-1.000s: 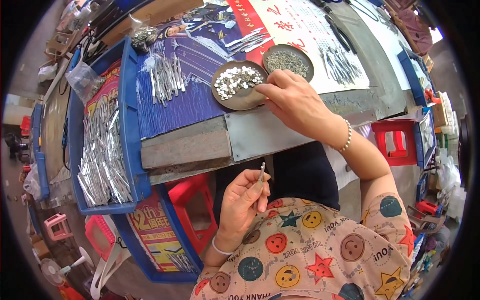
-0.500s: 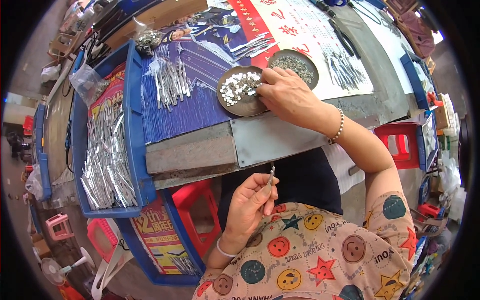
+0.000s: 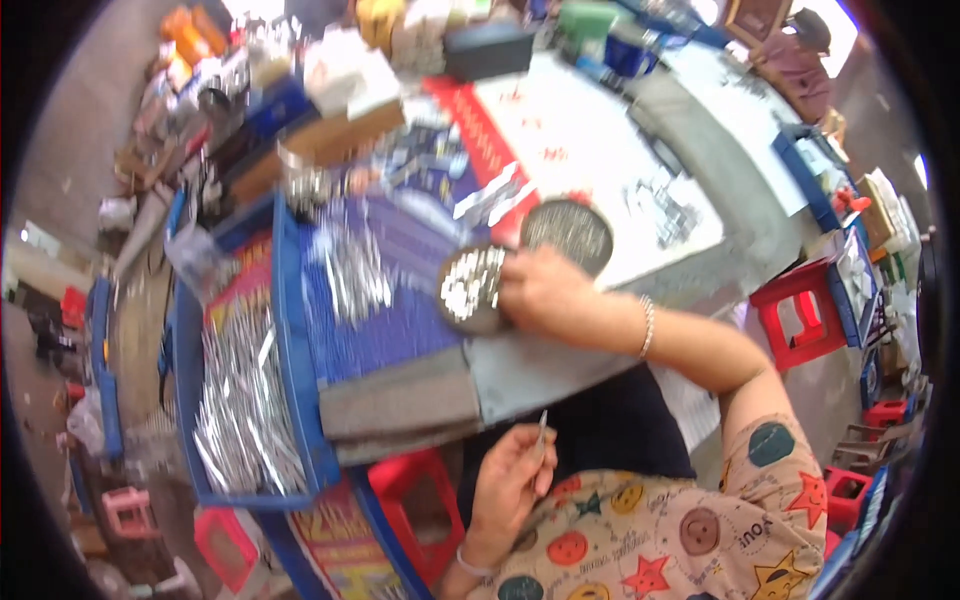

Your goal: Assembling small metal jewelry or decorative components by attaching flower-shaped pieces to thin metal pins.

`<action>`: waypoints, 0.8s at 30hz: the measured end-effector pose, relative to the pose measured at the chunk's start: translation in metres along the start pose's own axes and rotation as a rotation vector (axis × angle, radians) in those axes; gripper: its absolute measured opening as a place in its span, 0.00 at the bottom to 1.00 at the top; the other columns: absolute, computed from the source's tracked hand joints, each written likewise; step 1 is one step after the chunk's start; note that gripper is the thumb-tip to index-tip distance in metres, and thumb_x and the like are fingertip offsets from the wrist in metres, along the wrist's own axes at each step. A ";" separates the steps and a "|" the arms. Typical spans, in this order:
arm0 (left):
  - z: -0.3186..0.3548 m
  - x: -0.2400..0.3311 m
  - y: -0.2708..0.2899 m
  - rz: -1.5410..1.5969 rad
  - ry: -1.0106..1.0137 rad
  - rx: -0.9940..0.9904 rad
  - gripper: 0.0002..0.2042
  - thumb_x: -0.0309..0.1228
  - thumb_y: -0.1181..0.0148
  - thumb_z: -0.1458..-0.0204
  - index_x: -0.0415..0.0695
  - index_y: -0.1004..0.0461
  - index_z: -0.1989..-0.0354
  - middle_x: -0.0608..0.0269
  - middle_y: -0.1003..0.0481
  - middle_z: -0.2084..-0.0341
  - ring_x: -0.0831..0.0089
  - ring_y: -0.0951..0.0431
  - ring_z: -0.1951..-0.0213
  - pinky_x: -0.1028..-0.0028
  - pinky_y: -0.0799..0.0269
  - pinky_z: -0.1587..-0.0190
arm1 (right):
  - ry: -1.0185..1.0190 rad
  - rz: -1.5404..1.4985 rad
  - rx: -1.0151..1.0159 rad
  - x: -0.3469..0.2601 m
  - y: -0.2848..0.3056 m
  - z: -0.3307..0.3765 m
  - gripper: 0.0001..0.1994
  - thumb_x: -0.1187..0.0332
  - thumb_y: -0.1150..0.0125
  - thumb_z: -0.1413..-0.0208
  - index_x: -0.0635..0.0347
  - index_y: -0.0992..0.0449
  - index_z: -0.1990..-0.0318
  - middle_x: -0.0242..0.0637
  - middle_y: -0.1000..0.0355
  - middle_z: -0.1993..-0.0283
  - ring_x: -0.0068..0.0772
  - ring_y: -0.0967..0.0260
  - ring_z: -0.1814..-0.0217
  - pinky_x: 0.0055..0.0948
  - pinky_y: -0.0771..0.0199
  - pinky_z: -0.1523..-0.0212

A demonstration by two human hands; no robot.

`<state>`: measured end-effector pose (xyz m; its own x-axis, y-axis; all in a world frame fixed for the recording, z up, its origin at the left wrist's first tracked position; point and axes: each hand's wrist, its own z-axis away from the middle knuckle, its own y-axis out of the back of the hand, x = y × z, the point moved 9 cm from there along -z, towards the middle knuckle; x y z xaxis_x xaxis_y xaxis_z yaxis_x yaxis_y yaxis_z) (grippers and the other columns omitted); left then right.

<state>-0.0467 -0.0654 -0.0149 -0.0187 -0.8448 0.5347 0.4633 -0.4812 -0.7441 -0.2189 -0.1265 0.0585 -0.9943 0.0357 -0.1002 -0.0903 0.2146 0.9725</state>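
My left hand (image 3: 508,485), low in front of my body, pinches a slim silver metal piece (image 3: 543,432) whose narrow tip points up. My right hand (image 3: 548,290) reaches over the right side of a round dish (image 3: 473,321) of small shiny silver discs (image 3: 470,285). Its fingers are bunched together at the discs; blur and the hand itself hide what is between them. Just behind that hand stands a second round dish (image 3: 609,235), full of tiny metal parts (image 3: 565,232).
At the left, a blue bin (image 3: 308,400) holds many slim silver pieces (image 3: 245,410). More lie in piles on the blue sheet (image 3: 350,275) and the white paper (image 3: 660,215). A wooden block (image 3: 400,405) lies along the front edge. Far right, another person (image 3: 795,65) is visible.
My view has tilted up, so the bench sits lower and looks smeared. The right hand stays at the disc dish, and the left still holds the slim metal piece.
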 end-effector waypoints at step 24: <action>0.001 0.003 -0.008 -0.062 -0.192 0.110 0.09 0.23 0.47 0.44 0.38 0.32 0.56 0.61 0.29 0.69 0.81 0.34 0.76 0.83 0.38 0.75 | -0.155 -0.942 0.121 -0.032 0.052 0.086 0.05 0.78 0.41 0.53 0.63 0.27 0.66 0.39 0.29 0.70 0.32 0.29 0.68 0.27 0.30 0.65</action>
<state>-0.0493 -0.0640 -0.0070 0.1141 -0.7491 0.6526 0.5609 -0.4936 -0.6646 -0.1872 -0.0321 0.0939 -0.4971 -0.0763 -0.8643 -0.8332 0.3200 0.4510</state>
